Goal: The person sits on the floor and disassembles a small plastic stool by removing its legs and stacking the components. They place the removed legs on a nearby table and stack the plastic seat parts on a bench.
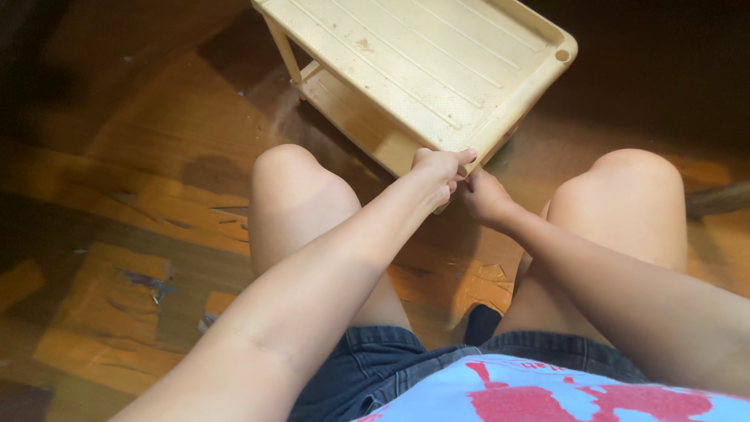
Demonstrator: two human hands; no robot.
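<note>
Fingers (462, 159) of the left hand (440, 170) curl over the near corner of the cream plastic rack (422, 59), closed on its rim. The right hand (484, 195) sits just beside and below, touching that corner from underneath; how far its fingers are closed cannot be told. The rack stands directly ahead between the knees (291, 168), its long axis running away to the upper left, lower shelf (355, 121) beneath. Worn wooden floor (141, 156) lies open to the left.
</note>
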